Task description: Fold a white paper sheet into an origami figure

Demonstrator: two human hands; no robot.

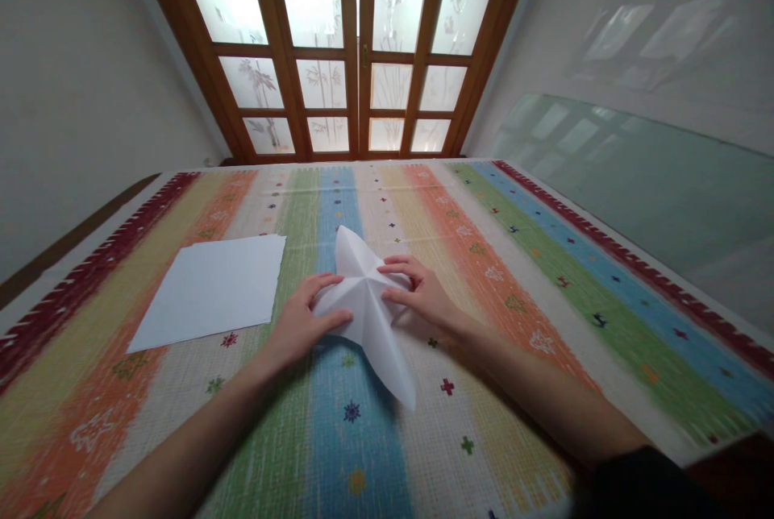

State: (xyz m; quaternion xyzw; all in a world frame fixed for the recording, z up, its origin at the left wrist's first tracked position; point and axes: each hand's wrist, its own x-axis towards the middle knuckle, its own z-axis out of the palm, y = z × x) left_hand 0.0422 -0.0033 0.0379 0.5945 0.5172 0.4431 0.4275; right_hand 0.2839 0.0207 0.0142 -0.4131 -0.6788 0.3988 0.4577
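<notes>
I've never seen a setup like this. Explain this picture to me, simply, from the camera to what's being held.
There is no machine here, only a person's two bare hands. The single picture comes from a camera worn on that person's head, looking forward and down, so the arms reach in from the bottom; a dark sleeve shows on the right one.

The surface is a table covered by a striped, patterned tablecloth. On it, to the left, lie flat white sheets, roughly stacked.

In the middle, the left hand and right hand hold a creased white paper from either side. Its folds meet near the centre, and pointed ends stick out away from and toward the wearer. Beyond the table stand wooden doors with glass panes.
</notes>
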